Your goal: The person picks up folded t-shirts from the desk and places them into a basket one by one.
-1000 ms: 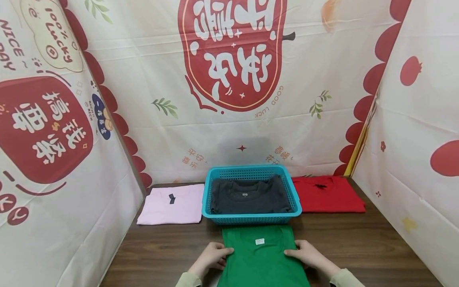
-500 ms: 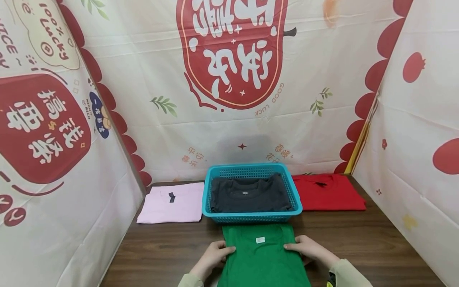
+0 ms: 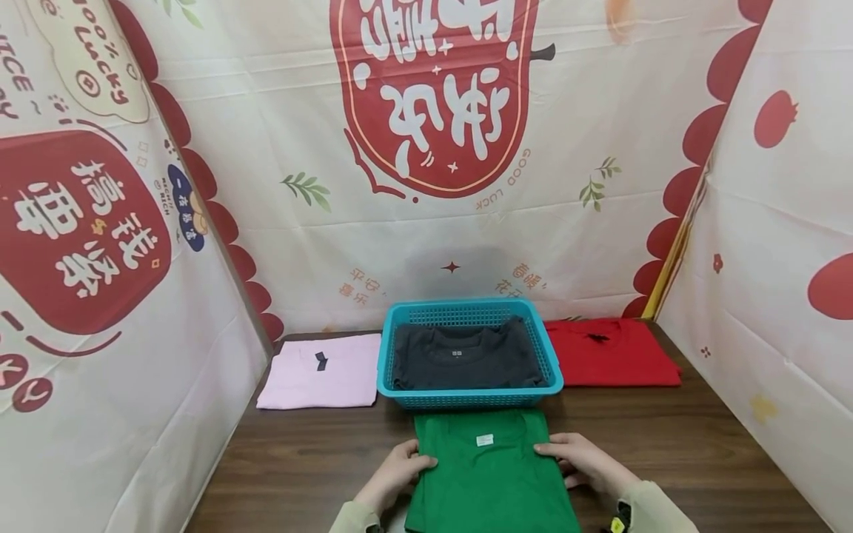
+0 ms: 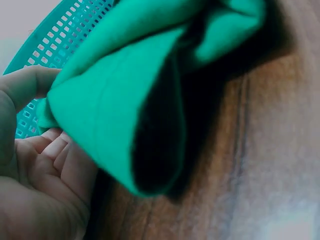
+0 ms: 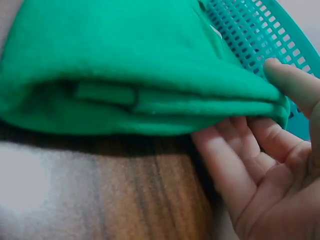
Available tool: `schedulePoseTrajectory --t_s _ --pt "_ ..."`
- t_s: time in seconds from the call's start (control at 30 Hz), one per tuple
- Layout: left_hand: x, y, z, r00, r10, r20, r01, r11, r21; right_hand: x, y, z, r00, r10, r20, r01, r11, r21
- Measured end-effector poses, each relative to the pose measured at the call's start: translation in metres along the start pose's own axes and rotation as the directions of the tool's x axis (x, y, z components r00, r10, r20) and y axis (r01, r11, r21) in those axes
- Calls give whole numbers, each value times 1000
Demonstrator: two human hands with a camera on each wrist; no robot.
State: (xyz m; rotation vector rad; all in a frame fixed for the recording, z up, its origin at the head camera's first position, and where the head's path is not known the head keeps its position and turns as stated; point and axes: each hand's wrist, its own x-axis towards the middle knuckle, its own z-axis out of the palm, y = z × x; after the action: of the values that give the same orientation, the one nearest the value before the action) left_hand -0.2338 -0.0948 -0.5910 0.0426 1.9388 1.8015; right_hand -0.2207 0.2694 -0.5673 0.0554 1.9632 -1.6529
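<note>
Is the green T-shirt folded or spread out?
Folded. The green T-shirt forms a compact panel between the left hand and right hand, and the right wrist view shows fabric layers stacked at its edge.

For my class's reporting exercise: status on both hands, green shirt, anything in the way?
Left hand, right hand: holding green shirt by its sides. Green shirt folded, in front of blue basket. Nothing seen blocking either hand.

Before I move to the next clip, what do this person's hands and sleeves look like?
The left hand and right hand are ungloved. The pale beige-green fabric left sleeve and matching right sleeve show at the forearms. A small black item with a yellow patch sits by the right cuff; something dark by the left cuff is too small to identify.
</note>
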Motion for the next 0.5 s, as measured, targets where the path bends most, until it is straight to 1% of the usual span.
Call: schedulePoseTrajectory --t_s 0.07,0.13,0.23,0.3,0.4,0.5 --pt "1 0 1 1000 4 -4 -4 1000 1 -1 2 -3 999 -11 32 8 998 66" --pt "1 0 1 1000 11 -5 -11 1000 -1 -3 5 -6 996 -24 88 10 988 154" --pt "0 -1 2 1000 14 -8 -14 1000 -10 -4 11 -10 979 -50 199 -13 953 301" --pt "-1 -1 1 1000 21 -10 -22 1000 -14 -3 15 -12 964 -66 257 -35 927 373" --pt "-2 -2 1 999 29 -19 -29 999 -16 -3 19 -15 940 -90 329 -65 900 431" --pt "-2 -2 2 999 41 -26 -41 999 -19 -2 21 -16 921 -105 375 -77 895 439"
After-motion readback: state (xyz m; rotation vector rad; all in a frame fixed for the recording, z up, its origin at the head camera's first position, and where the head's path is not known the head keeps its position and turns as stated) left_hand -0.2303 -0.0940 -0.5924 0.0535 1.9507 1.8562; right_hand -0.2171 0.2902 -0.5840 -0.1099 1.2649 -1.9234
